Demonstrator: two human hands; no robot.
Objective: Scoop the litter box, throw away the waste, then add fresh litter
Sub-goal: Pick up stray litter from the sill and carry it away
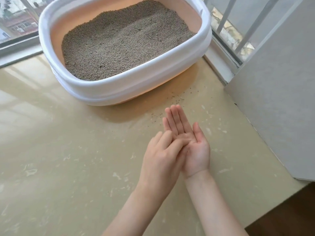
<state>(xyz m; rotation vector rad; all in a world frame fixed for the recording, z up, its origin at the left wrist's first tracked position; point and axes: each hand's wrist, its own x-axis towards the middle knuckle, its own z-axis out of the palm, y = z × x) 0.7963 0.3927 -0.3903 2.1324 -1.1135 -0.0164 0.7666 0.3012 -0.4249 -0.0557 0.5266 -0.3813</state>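
A litter box [141,82] with a white rim and peach inner walls stands on the beige floor at the top of the view. Grey-brown litter [126,43] fills it in an uneven layer. Both my hands are in front of the box, over the floor. My right hand [190,142] is flat with its palm up and fingers straight. My left hand [162,155] lies palm down across the right palm, its fingers touching it. Neither hand holds anything. No scoop or bag is visible.
Scattered litter grains [175,99] lie on the glossy beige floor [68,159] near the box's front right corner. A grey wall panel [279,99] stands at the right. Window frames and railings [226,40] run behind the box. Dark flooring [293,210] shows at the lower right.
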